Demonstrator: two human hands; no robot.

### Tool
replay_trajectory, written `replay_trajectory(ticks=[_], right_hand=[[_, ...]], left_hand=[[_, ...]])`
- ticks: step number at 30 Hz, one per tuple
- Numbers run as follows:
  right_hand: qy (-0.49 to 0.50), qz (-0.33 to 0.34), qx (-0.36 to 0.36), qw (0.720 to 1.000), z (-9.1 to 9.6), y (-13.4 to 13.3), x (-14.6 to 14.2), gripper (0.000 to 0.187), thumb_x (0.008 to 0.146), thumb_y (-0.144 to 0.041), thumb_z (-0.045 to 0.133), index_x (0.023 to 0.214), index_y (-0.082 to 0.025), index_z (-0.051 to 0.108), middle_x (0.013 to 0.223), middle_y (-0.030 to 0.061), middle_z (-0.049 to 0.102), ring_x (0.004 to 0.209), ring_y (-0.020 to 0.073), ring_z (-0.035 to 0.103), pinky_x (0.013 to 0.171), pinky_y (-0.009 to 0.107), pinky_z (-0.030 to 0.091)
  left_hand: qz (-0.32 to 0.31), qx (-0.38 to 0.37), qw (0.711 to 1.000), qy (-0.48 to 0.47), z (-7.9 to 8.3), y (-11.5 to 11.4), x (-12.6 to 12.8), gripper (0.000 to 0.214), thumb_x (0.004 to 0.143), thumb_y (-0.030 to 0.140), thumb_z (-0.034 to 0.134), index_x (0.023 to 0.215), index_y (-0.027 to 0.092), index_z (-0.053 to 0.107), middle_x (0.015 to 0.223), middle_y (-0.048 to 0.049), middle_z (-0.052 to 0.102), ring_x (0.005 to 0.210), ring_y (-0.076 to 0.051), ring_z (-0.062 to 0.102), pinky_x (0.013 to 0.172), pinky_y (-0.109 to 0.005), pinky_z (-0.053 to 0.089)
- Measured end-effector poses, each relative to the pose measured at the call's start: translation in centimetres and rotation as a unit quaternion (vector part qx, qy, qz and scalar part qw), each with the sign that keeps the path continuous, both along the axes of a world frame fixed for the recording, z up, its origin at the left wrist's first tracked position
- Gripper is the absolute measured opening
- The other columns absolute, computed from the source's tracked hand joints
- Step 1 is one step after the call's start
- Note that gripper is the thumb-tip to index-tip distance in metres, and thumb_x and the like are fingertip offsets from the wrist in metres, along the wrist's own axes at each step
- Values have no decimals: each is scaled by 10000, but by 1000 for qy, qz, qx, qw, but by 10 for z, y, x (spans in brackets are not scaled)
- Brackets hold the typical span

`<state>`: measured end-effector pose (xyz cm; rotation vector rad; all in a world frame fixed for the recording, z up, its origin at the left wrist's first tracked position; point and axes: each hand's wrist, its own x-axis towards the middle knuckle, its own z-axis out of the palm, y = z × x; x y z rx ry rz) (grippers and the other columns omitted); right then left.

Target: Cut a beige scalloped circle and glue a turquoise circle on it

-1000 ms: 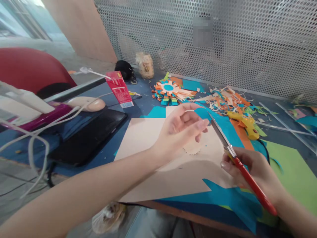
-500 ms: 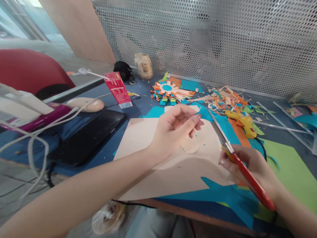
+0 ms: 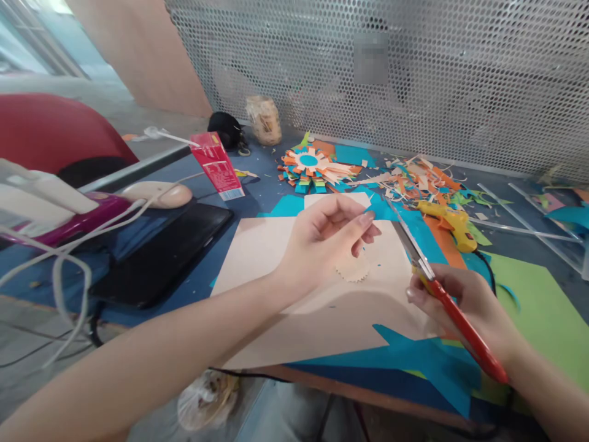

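Note:
My left hand (image 3: 331, 230) is closed in a pinch above a cream paper sheet (image 3: 262, 245). A speck of blue shows at its fingertips, but I cannot tell it from the blue paper behind. Under this hand lies a cream paper disc (image 3: 353, 270) with a toothed edge, partly hidden by the hand. My right hand (image 3: 460, 294) grips a pair of red-handled scissors (image 3: 464, 328), blades pointing away and up to the left. The blades look close together and are apart from the left hand. A blue paper offcut (image 3: 427, 362) lies at the table's front edge.
Behind the hands are a layered paper flower (image 3: 309, 161) and a pile of paper scraps (image 3: 421, 178). A yellow glue gun (image 3: 453, 227) lies right, beside green paper (image 3: 543, 307). At left are a black phone (image 3: 165, 255), a red carton (image 3: 217, 166) and white cables (image 3: 59, 276).
Both hands keep nearly the same pose. The scissors have barely shifted, and the view has tilted very slightly.

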<state>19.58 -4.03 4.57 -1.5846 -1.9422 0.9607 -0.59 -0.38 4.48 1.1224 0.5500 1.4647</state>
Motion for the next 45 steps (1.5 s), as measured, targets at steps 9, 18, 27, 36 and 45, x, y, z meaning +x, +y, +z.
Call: replay_trajectory(ticks=[9, 18, 27, 36, 45], right_hand=[[22, -13, -11, 1000, -2, 2, -3, 339, 672, -491, 649, 587, -194, 510, 551, -35, 441, 493, 110, 372, 406, 212, 290], [19, -13, 2, 1000, -5, -1, -2, 339, 715, -501, 648, 609, -205, 522, 572, -21, 437, 534, 132, 395, 426, 231, 331], [20, -15, -3, 1000, -4, -1, 0, 364, 721, -520, 654, 609, -194, 534, 575, -23, 416, 530, 118, 368, 406, 223, 288], [1, 1, 19, 1000, -7, 1, 3, 357, 735, -523, 625, 609, -201, 538, 571, -22, 487, 549, 141, 436, 477, 248, 344], [68, -25, -36, 997, -2, 8, 4, 362, 671, -513, 708, 595, -193, 558, 535, -42, 405, 496, 107, 364, 432, 233, 280]], left_hand=[[-37, -7, 999, -8, 2, -3, 2, 156, 753, 206, 714, 675, 141, 595, 617, 2, 683, 524, -62, 587, 460, -159, 449], [-54, -37, 998, 3, 2, -7, 5, 224, 713, 264, 755, 665, 152, 566, 610, 1, 680, 521, -80, 602, 414, -163, 430], [-1, -28, 1000, -11, 3, -1, 2, 144, 718, 228, 737, 737, 160, 612, 660, -14, 708, 590, -103, 643, 425, -160, 454], [63, 7, 998, -25, 2, 4, 0, 105, 748, 195, 697, 805, 191, 609, 685, 33, 655, 678, -108, 649, 400, -150, 472], [74, -21, 997, -7, 6, 2, 0, 142, 745, 187, 680, 747, 176, 539, 619, 19, 658, 740, -203, 727, 381, -175, 488]])
